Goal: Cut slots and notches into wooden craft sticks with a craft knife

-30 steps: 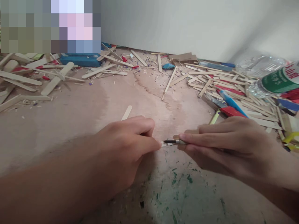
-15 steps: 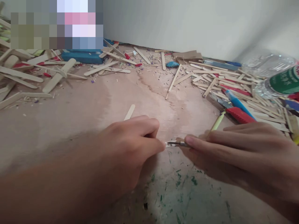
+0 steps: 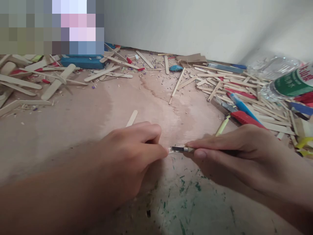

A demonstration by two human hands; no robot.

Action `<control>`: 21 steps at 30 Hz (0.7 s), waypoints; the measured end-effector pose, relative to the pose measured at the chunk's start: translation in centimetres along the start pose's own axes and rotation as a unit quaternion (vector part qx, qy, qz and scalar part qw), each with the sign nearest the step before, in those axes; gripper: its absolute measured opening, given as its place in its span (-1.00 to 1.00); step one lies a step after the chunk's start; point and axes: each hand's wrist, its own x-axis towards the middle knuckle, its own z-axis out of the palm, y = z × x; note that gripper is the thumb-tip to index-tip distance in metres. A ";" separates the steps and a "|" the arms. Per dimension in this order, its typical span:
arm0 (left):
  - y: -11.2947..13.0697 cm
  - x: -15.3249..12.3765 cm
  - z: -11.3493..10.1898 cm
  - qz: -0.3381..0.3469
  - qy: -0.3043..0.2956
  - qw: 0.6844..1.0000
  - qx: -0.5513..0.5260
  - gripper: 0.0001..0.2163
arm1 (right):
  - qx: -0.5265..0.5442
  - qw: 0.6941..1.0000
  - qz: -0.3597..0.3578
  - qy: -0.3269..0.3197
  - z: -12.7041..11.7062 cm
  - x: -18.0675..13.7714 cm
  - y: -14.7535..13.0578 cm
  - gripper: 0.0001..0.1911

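Observation:
My left hand (image 3: 133, 151) is closed and pressed to the tabletop, its thumb and finger pinching a small pale wooden piece (image 3: 170, 150) whose tip pokes out on the right. Another craft stick (image 3: 132, 118) shows behind the knuckles; whether it is held or just lies there is hidden. In my closed right hand (image 3: 234, 147) is a carving chisel (image 3: 179, 149) with a flat dark blade and metal collar. Its blade lies almost level, with the tip at the wooden piece beside my left thumb. Beyond the right fingers lies a thin yellow-green tool (image 3: 222, 126).
Loose craft sticks (image 3: 244, 93) are heaped at the right with a red cutter (image 3: 248, 119), a blue tool (image 3: 245, 106) and a lying plastic bottle (image 3: 290, 83). More sticks (image 3: 58, 81) and a blue box (image 3: 81, 62) are at the left back. A pale wall (image 3: 195, 29) stands behind.
The chisel has rolled in my right hand, so its flat blade face shows instead of its thin edge. The right fingers have shifted. The whole view has slid slightly left.

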 end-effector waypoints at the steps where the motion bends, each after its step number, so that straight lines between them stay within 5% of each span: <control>1: 0.0 0.1 0.0 0.001 0.000 1.000 0.001 -0.61 | -0.013 1.000 -0.012 0.002 0.0 -0.1 0.1 -0.56; 4: 0.0 0.3 -0.2 0.009 -0.004 1.000 -0.001 -0.59 | -0.109 0.986 -0.118 0.032 -0.1 -0.3 0.6 -0.66; 8: -0.3 0.2 -0.5 0.024 -0.011 1.000 -0.009 -0.55 | -0.292 0.922 -0.245 0.063 -0.4 -0.4 1.4 -0.74; 15: -0.8 0.7 -0.7 -0.047 0.026 0.998 -0.031 -0.59 | -0.279 0.923 -0.258 0.059 -0.6 -0.3 2.2 -0.74; 21: -0.4 -0.4 -0.2 0.031 0.004 0.999 0.029 -0.56 | -0.340 0.905 -0.249 0.062 -0.7 -0.8 2.0 -0.75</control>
